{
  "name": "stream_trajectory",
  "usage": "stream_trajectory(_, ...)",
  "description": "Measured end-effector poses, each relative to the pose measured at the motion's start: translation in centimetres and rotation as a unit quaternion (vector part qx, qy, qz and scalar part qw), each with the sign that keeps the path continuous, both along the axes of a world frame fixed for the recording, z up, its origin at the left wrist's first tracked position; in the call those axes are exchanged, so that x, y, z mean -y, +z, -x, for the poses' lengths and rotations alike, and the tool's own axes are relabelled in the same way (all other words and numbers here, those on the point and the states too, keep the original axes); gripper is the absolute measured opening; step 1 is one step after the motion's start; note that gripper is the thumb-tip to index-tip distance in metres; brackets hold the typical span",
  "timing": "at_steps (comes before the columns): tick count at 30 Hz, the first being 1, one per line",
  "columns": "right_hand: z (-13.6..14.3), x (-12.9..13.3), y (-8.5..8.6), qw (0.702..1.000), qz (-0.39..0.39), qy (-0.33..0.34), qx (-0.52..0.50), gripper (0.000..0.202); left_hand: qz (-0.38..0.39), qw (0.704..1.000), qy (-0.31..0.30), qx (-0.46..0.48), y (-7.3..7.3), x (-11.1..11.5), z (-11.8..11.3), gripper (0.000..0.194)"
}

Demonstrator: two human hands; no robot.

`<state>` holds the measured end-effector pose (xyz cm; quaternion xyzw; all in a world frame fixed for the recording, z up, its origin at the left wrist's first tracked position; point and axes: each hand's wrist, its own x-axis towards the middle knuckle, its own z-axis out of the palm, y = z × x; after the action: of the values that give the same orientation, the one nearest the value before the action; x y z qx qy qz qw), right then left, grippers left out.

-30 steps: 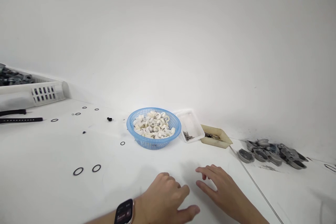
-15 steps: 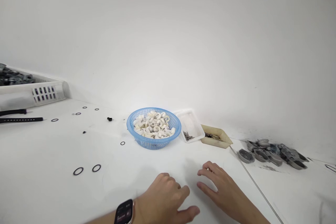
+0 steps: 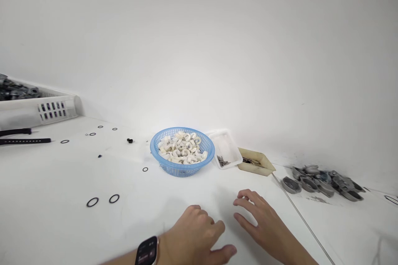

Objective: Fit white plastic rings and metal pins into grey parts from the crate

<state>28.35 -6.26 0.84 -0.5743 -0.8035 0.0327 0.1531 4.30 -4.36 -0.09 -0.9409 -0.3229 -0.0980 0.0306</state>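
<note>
My left hand point(image 3: 197, 234) hovers palm down near the bottom middle of the head view, a smartwatch point(image 3: 146, 251) on its wrist. Its fingers bend downward, the thumb stands apart, and no object shows in it. Just to the right, my right hand point(image 3: 261, 221) is open with fingers spread and holds nothing. Beyond both hands stands a blue plastic basket point(image 3: 182, 169) filled with white curved plastic pieces point(image 3: 183, 147). Touching or close beside it is a white tray point(image 3: 228, 145) with small metal pins point(image 3: 222, 160). A cream-coloured bin point(image 3: 256, 169) with thin dark parts adjoins the tray.
Grey metal housings point(image 3: 323, 181) lie in a heap at right, past a thin rod point(image 3: 303, 217). Several black rings point(image 3: 114, 198) are scattered at left. Black straps point(image 3: 25, 141) lie before a white crate point(image 3: 56, 111) of dark metal parts. A wall rises behind.
My right hand's fingers have shifted very slightly up and to the left. My left hand and the objects stay where they were.
</note>
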Motion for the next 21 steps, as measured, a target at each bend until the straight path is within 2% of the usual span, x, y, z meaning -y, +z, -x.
stream_trajectory(5, 0.4, -0.1, 0.1, 0.998, 0.061, 0.011, 0.018, 0.009, -0.003, 1.000, -0.009, 0.000, -0.2, -0.2, 0.0, 0.041)
stream_trajectory(11, 0.1, -0.1, 0.1, 1.000, 0.024, 0.006, -0.020, 0.013, -0.006, 1.000, -0.003, -0.013, 0.1, -0.1, -0.1, 0.042)
stream_trajectory(14, 0.1, -0.1, 0.0, 0.997, 0.028, 0.012, -0.071, 0.014, -0.018, 1.000, -0.019, -0.017, 0.1, -0.1, -0.1, 0.044)
stream_trajectory(18, 0.7, -0.4, 0.0, 0.982, 0.045, 0.041, -0.181, 0.018, -0.083, 0.992, -0.092, -0.034, 0.0, -0.5, 0.1, 0.045)
stream_trajectory(21, 1.9, -0.6, 1.5, 0.967, 0.051, 0.070, -0.238, 0.027, -0.099, 0.988, -0.114, -0.039, 0.1, -0.9, 0.3, 0.047)
